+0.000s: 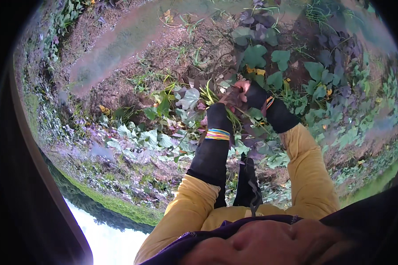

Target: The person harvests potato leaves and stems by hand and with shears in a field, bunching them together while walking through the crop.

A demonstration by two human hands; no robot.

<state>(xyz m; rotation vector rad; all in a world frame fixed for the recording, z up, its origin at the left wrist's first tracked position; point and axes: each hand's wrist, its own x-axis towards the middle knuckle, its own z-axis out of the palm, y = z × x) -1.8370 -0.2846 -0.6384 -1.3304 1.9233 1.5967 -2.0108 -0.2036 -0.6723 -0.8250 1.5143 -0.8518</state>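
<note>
Both hands meet low over the leafy plants, in black fingerless coverings. My left hand (227,100) is closed around a bunch of green stems (209,93), whose pale ends stick out to its left. Touching it from the right, my right hand (242,87) has its fingers pinched together; what lies between them is hidden. Dark purplish leaves (235,101) show between and under the hands. Several coloured elastic bands (217,134) circle my left wrist, and more bands (269,102) my right. A pale, lobed leaf (189,98) lies left of the stems.
Broad-leaved green vines (254,56) spread ahead and to the right. More vines (150,138) run across the left, nearer to me. Brown soil (159,55) with grass tufts (141,82) lies beyond my left hand. Hazy smears blur parts of the far view.
</note>
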